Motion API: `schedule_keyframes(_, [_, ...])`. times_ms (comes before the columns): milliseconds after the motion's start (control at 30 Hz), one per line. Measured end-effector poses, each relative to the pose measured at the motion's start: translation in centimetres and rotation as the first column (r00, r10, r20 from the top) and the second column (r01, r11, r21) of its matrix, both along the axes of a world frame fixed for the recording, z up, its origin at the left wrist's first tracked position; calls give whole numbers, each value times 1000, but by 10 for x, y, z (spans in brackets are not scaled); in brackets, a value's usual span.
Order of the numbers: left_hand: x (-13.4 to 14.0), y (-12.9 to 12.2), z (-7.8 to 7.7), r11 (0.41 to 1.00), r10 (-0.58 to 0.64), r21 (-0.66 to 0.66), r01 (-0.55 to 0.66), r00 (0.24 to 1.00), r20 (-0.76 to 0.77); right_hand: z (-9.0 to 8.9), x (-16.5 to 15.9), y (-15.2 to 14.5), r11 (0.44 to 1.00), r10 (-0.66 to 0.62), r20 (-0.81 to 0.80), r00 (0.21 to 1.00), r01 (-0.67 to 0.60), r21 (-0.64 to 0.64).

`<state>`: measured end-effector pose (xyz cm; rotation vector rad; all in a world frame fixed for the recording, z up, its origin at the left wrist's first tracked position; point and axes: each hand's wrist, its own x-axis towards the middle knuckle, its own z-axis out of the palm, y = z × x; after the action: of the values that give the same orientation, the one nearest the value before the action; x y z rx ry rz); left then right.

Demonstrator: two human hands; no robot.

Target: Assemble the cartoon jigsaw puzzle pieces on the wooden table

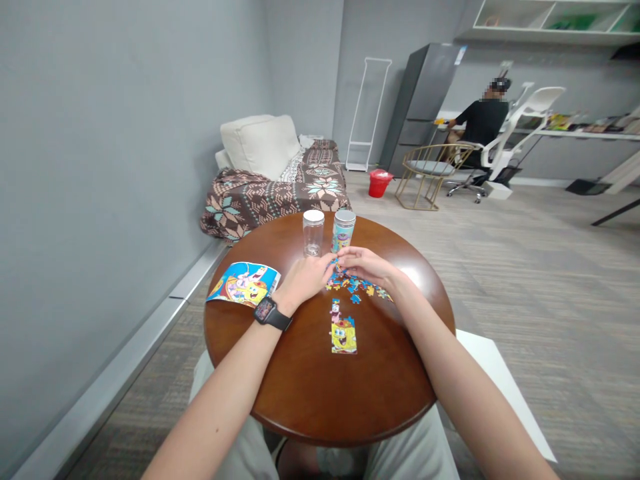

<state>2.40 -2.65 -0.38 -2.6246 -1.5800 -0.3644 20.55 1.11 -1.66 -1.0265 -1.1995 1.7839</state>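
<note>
My left hand (309,275), with a black watch at the wrist, reaches over the loose jigsaw pieces (355,285) on the round table. Its fingers are drawn together and partly hidden. Close against its fingertips is my right hand (369,264), its fingers curled in a pinch. Whatever lies between the fingertips is too small to make out. Nearer me lies a joined section of jigsaw puzzle (343,335) with a yellow cartoon face, and a narrow strip runs up from its top left. A printed picture sheet (246,283) lies left of my left hand.
Behind my hands stand a clear jar (313,235) with a white lid and a printed canister (344,230). The brown table (310,393) has a round edge. Beyond are a covered sofa (280,193), a red bin (379,183), and a seated person (483,120).
</note>
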Motion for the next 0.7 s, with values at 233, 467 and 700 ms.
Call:
schedule_keyframes(233, [0, 2, -2, 1000, 2, 9, -2, 999, 40, -1, 0, 0, 999, 33, -28, 999, -34, -11])
schedule_keyframes(467, [1, -2, 3, 1000, 7, -22, -7, 999, 35, 4, 2, -1, 1000, 21, -32, 999, -21, 2])
schedule_keyframes(700, [4, -4, 6, 998, 2, -57, -1, 1000, 16, 7, 2, -2, 999, 42, -5, 999, -42, 17])
